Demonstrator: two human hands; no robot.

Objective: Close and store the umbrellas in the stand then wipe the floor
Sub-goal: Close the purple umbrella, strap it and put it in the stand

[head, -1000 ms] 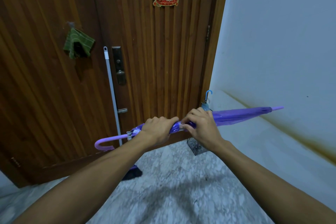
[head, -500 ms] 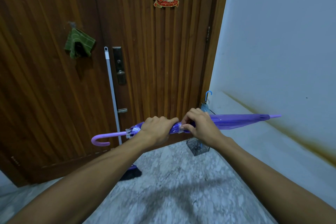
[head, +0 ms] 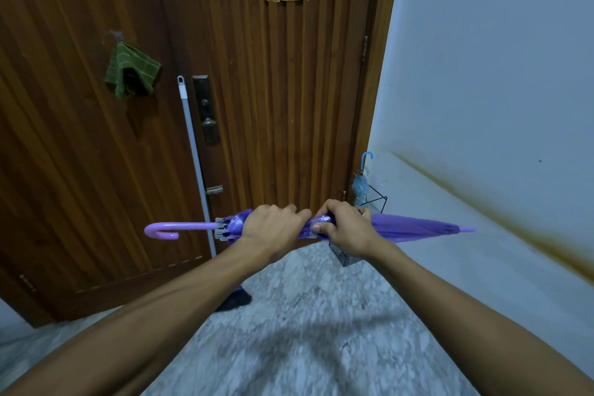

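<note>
While both hands clutch it, the purple umbrella [head: 411, 228] lies level before the door.
Left hand [head: 273, 228] wraps the canopy; right hand [head: 344, 228] pinches its strap; stand [head: 373, 202] sits beyond, rightward.

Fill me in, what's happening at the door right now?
A person holds a folded purple umbrella level in front of a wooden door. The left hand grips it near the hooked handle, and the right hand pinches the canopy at the middle, seemingly fastening it. It is not yet stored. A blue umbrella already sits in the wire stand in the corner.
</note>
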